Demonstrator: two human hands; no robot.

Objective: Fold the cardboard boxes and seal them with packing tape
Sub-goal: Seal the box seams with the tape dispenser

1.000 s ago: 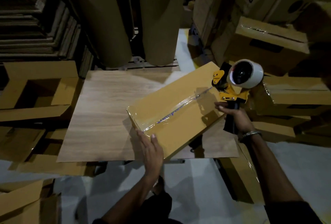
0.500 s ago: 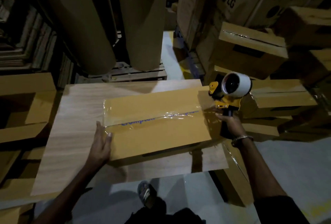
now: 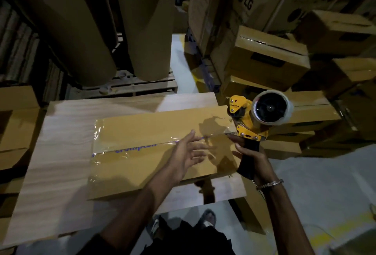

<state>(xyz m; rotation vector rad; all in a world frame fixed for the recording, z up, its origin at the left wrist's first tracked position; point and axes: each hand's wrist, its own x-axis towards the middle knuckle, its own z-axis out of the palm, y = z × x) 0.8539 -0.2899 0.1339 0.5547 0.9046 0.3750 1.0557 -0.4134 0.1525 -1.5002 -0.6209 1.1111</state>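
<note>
A flat brown cardboard box (image 3: 154, 153) with clear tape along its seam lies on the pale wooden tabletop (image 3: 61, 153), nearer the right edge. The left hand (image 3: 186, 156) hovers over the box, fingers spread wide. The right hand (image 3: 251, 156) grips the yellow tape dispenser (image 3: 258, 116) at the box's right end.

The box (image 3: 154, 153) lies on my table (image 3: 61, 163); my tape dispenser (image 3: 256, 118) sits at its two o'clock corner.
</note>
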